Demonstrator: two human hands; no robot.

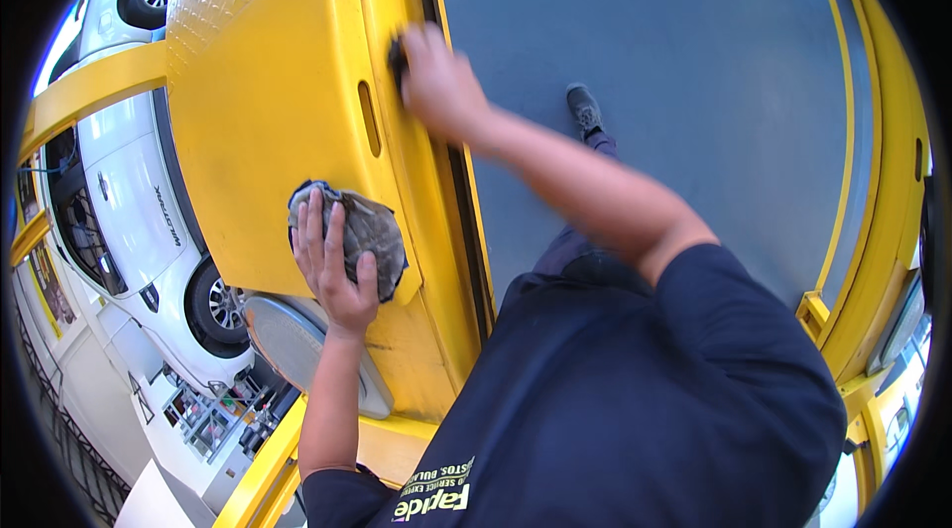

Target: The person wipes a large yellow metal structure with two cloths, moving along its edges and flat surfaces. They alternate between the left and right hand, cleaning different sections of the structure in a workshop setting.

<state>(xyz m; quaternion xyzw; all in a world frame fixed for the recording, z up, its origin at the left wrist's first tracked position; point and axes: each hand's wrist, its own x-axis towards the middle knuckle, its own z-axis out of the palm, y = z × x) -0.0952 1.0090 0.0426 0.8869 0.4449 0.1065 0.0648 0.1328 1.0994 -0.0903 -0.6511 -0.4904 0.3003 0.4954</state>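
My left hand (pixel 332 265) presses a dirty grey rag (pixel 372 231) against the lower edge of a yellow metal ramp plate (pixel 268 102). My right hand (pixel 436 82) reaches further up along the plate's right edge, fingers closed on a small dark object (pixel 397 57) that is mostly hidden by the hand. Both arms come from my dark blue shirt at the lower right. The plate has a narrow vertical slot (pixel 369 118) between the two hands.
A white car (pixel 139 201) stands on the lift at left, with a round turnplate (pixel 288 340) below the ramp. A grey floor (pixel 645 32) with yellow border lines (pixel 848 131) lies at right, where my shoe (pixel 585 110) shows. Shelves with small items sit lower left.
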